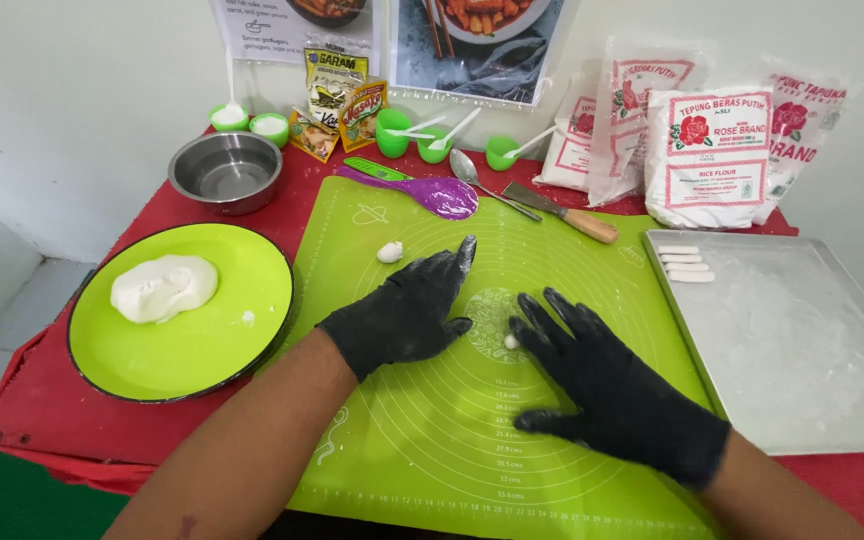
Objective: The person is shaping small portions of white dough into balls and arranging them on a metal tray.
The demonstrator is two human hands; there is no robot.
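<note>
Both my hands wear black gloves and lie flat, palms down, on a lime-green silicone mat (422, 440). My left hand (407, 305) rests at the mat's middle with fingers pointing away. Just right of it, my right hand (607, 385) presses on a small piece of white dough (511, 342) that shows beside its index finger. Another small dough lump (390, 252) lies on the mat beyond my left hand. A larger mass of white dough (163, 288) sits on a round green plate (242, 350) at the left.
A metal tray (802, 350) at the right holds several short white dough sticks (684, 263). Behind the mat are a steel bowl (225, 170), a purple spoon (422, 188), a metal spoon (477, 175), a scraper (562, 210), small green cups, seasoning packets and flour bags (707, 155).
</note>
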